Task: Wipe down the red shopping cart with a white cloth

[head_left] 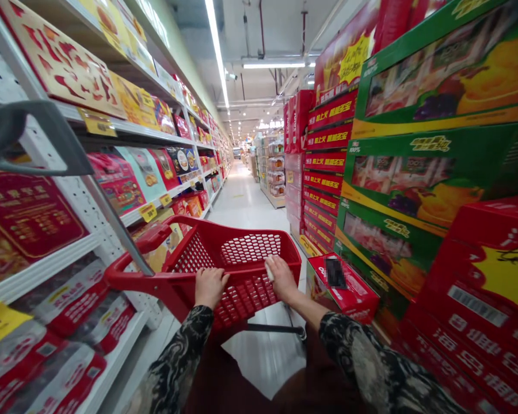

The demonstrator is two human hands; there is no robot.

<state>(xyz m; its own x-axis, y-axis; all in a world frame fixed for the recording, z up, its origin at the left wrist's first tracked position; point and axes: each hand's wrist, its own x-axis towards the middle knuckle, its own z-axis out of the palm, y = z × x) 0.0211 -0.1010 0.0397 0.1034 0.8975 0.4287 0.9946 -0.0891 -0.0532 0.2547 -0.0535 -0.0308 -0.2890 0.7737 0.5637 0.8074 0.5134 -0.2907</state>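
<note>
A red plastic wheeled shopping basket [250, 293] stands right in front of me, with holes in its walls and no goods visible in the part of its inside that shows. Its long metal pull bar rises to the left and ends in a grey loop handle [75, 158]. My left hand [210, 286] is closed over the near rim. Farther right, my right hand [281, 277] rests against the same rim, fingers bent, with a small white tissue-like piece [269, 269] showing between the hand and the basket. The exact kind of that piece is unclear.
White shelves [112, 118] with boxed and bagged goods run along my left. Stacked green boxes [397, 172] and red cartons [328, 149] line the right. A low red box [358, 293] sits beside the basket. The white-floored aisle [242, 190] stretches ahead.
</note>
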